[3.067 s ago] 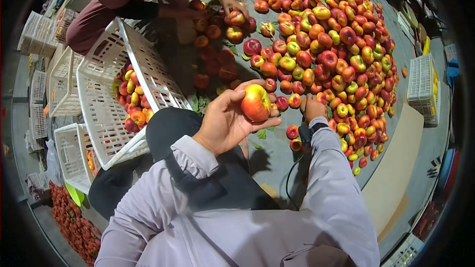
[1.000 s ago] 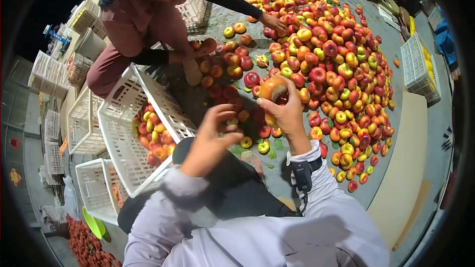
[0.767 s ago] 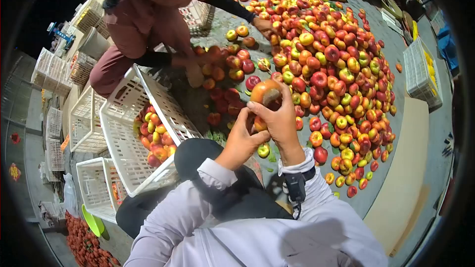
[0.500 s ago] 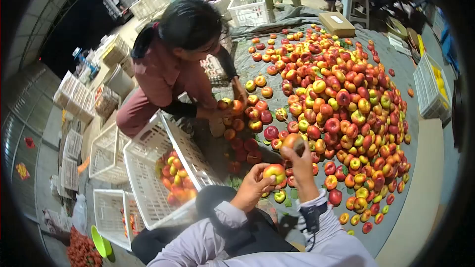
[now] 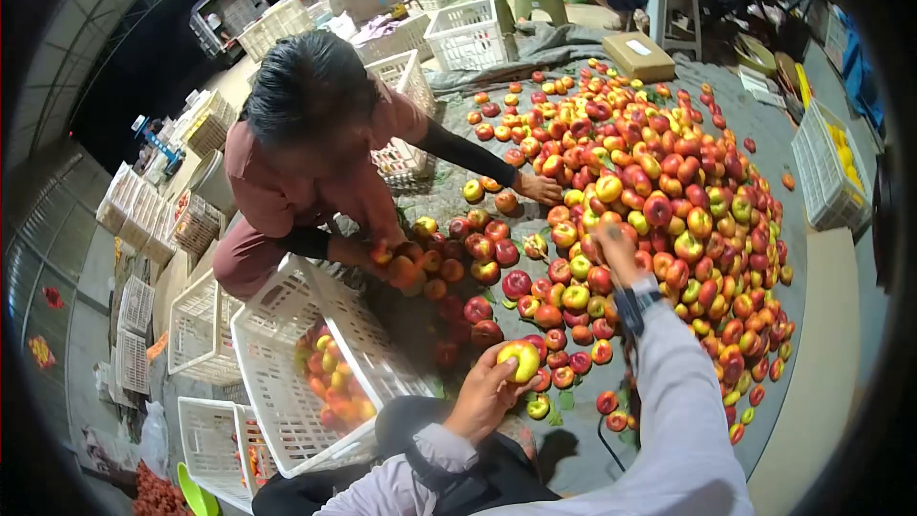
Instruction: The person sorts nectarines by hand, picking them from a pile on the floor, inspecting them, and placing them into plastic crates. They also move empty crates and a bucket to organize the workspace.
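My left hand (image 5: 484,394) is closed around a mostly yellow nectarine (image 5: 519,361), held low in front of my lap. My right hand (image 5: 616,253) reaches out to the near-left side of a large pile of red and yellow nectarines (image 5: 683,182). Motion smears its fingers, and the fruit around them partly hides behind the hand. Looser nectarines (image 5: 517,284) lie on the grey cloth between the pile and my knees. By my left leg, a white plastic crate (image 5: 287,373) holds several nectarines (image 5: 339,373).
Across from me a person in a pink top (image 5: 287,143) squats, one hand on the pile's left edge. More white crates (image 5: 468,36) stand behind. A cardboard box (image 5: 638,55) sits at the far edge of the cloth (image 5: 740,100); another crate (image 5: 829,167) stands at right.
My right hand has moved away from my left, forward to the pile. The fruit in my left hand now shows its yellow side. The other person leans forward, one arm stretched to the pile.
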### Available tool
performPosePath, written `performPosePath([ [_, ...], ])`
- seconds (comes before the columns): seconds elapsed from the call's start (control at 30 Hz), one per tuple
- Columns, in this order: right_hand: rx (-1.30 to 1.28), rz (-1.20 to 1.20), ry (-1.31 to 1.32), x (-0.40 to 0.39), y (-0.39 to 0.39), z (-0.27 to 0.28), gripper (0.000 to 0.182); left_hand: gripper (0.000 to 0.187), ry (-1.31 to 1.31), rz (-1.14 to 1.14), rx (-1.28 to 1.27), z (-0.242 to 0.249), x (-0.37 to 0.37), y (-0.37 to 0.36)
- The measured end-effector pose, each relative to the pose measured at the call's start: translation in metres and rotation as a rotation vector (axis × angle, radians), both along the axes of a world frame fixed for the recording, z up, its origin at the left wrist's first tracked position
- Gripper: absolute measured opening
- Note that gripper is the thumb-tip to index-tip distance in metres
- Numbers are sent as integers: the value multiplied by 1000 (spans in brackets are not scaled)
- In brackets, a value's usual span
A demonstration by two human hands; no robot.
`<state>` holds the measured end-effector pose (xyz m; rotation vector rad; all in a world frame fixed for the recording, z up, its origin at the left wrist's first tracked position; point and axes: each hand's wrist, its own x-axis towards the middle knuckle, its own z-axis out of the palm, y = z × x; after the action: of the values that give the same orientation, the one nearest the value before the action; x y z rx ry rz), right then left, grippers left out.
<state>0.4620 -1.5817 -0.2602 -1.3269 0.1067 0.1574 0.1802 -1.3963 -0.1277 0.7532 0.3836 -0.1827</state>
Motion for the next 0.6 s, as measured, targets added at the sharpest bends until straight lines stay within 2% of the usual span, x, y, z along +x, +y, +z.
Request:
performPosePath([
  [0.03, -422, 21, -203, 34, 38, 52, 25, 40, -16, 7, -5, 4, 4, -1],
  [0.07, -215, 54, -474, 78, 80, 87, 37, 40, 8, 24, 16, 9, 5, -3],
  [0.1, -31, 317, -364, 118, 111, 121, 47, 41, 41, 43, 38, 12, 4, -6],
  [0.13, -349, 424, -178, 144, 127, 174, 56, 41, 43, 52, 34, 12, 6, -6],
  [0.17, -136, 319, -283, 161, 161, 198, 65, 41, 43, 40, 21, 11, 5, -5],
  [0.2, -39, 217, -287, 160, 187, 221, 66, 41, 39, 31, 5, 10, 4, -3],
  [0.23, -145, 293, -275, 170, 200, 229, 61, 41, 26, 35, -13, 9, 4, -1],
  [0.27, -155, 302, -277, 169, 203, 220, 61, 41, 23, 42, -24, 6, 4, 0],
  [0.33, -355, 332, -393, 149, 190, 193, 50, 42, 40, 71, -14, 1, 4, 0],
  [0.37, -250, 357, -308, 124, 178, 174, 46, 40, 41, 45, -10, 1, 3, 1],
  [0.4, -144, 372, -204, 87, 159, 150, 43, 38, 3, -14, 26, 4, 3, 3],
  [0.47, -195, 416, -99, 15, 109, 90, 38, 35, -53, 38, 163, 13, 1, 0],
  [0.5, -181, 418, -18, -34, 79, 60, 38, 32, 72, 55, 182, 8, -2, 3],
  [0.57, -415, 390, 134, -129, 18, -7, 32, 32, 13, 36, 153, 1, -6, 4],
  [0.6, -461, 332, 2, -178, -10, -52, 31, 35, -1, -31, 135, 1, -6, 6],
])
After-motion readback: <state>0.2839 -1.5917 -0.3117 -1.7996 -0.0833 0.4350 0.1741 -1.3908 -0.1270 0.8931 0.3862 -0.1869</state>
